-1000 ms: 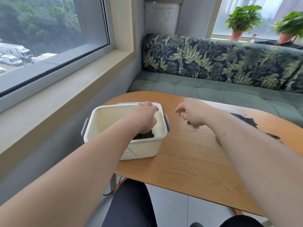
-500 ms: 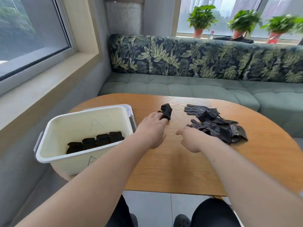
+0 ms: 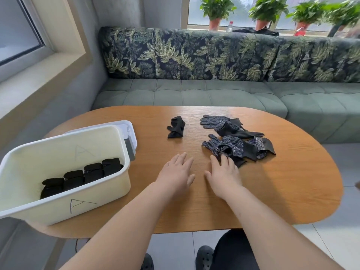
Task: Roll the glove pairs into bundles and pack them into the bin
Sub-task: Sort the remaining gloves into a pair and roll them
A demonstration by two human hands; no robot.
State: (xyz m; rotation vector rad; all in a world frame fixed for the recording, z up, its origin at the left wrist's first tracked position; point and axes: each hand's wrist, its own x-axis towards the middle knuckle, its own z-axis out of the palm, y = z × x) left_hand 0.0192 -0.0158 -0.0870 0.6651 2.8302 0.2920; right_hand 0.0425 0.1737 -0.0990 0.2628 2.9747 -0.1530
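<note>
Left hand (image 3: 176, 173) and right hand (image 3: 224, 175) spread flat over the oval wooden table (image 3: 272, 191), fingers released. Loose dark dotted fabric gloves (image 3: 233, 145) lie at one o'clock. The white plastic bin (image 3: 87, 203), holding black rolled glove bundles (image 3: 81, 177), sits at nine.

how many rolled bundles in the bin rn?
4 bundles in the bin, side by side in one row just behind its near wall. That wall may hide others.
</note>
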